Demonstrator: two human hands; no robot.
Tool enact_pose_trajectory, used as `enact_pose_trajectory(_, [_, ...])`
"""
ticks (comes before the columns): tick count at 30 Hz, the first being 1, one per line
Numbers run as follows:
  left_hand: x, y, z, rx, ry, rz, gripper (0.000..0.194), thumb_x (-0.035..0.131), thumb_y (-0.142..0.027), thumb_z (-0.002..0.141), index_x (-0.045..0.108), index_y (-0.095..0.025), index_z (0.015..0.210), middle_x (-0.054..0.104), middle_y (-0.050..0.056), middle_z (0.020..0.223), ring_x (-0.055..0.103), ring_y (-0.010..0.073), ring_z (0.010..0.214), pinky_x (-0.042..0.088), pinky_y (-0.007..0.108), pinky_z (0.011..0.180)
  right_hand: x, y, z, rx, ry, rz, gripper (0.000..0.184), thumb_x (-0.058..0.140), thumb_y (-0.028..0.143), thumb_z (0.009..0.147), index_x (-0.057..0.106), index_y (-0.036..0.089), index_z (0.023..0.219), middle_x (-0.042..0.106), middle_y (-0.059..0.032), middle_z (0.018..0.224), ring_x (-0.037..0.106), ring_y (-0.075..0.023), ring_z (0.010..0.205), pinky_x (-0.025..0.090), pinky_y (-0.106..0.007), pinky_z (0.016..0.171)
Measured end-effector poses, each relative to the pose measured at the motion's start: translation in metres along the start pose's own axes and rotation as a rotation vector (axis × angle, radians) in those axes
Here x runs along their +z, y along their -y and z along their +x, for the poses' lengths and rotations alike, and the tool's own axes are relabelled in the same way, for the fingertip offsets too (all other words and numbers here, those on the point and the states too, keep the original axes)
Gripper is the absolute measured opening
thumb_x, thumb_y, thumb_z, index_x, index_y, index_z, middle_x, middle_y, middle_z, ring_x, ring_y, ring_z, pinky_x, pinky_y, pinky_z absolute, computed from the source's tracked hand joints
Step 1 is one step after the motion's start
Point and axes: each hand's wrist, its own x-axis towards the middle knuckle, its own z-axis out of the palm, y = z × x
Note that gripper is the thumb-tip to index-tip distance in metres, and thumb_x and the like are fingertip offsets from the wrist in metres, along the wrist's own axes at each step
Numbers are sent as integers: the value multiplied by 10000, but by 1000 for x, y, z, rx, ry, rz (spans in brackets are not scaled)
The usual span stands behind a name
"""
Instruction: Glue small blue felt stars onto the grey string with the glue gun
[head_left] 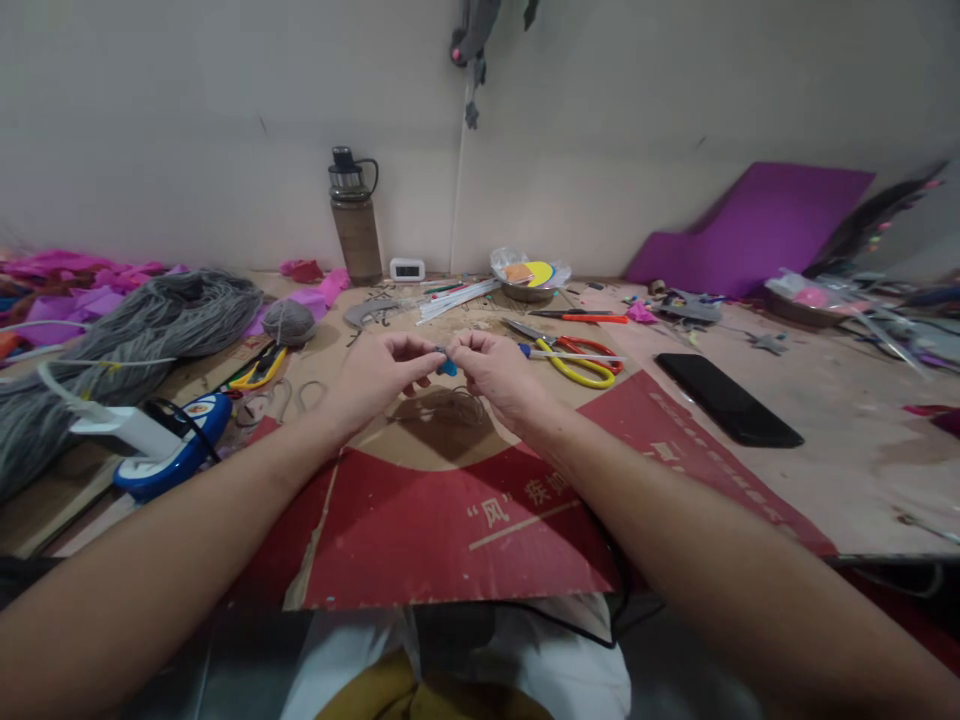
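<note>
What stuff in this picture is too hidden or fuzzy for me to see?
In the head view:
- Blue piece: fingers of the left hand and right hand hide its full shape.
- Red cardboard: the right forearm covers some writing.
- Grey hanging thing: the top edge cuts it off.
- White display: digits too small.

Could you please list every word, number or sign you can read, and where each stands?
"“风” 疾": pale characters on the red cardboard; more beside them, partly hidden by the right forearm.
Smaller row on its right: too blurred.
Digital clock: display too small to read.
Power strip label: too blurred.
</note>
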Motion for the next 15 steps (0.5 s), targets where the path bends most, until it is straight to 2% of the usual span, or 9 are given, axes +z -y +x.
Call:
enact_pose_trajectory(5, [0, 0, 0, -54, 13, -59, 167, 712, -306, 744, 676, -143, 724, 601, 6, 572, 523, 92, 508, 413, 206, 485, 3, -2, -1, -33, 4, -31, 175, 624, 334, 709, 540, 185, 670, 479, 60, 607, 323, -61, 512, 234, -234, 490])
enact_pose_trajectory(10, [-5, -3, 3, -177, 131, -309, 176, 689, -281, 756, 669, -115, 700, 635, 43, 653, 564, 86, 543, 433, 191, 492, 0, -1, 3, 80, -16, 70, 230, 658, 342, 704, 492, 198, 635, 377, 82, 522, 260, -58, 460, 172, -234, 454])
enact_pose_trajectory(12, [-5, -2, 3, -184, 141, -344, 175, 701, -285, 755, 681, -113, 730, 651, 49, 696, 580, 84, 561, 443, 185, 502, -1, 0, 3, 121, -32, 105, 237, 661, 321, 706, 466, 207, 636, 340, 93, 500, 246, -59, 445, 158, -234, 448])
enact_pose_trajectory(15, [-3, 3, 4, -167, 156, -326, 170, 740, -283, 736, 684, -132, 789, 653, 27, 671, 596, 87, 571, 456, 180, 517, 1, 0, 3, 107, -33, 102, 200, 623, 290, 721, 459, 206, 642, 331, 96, 500, 251, -58, 442, 163, -233, 449])
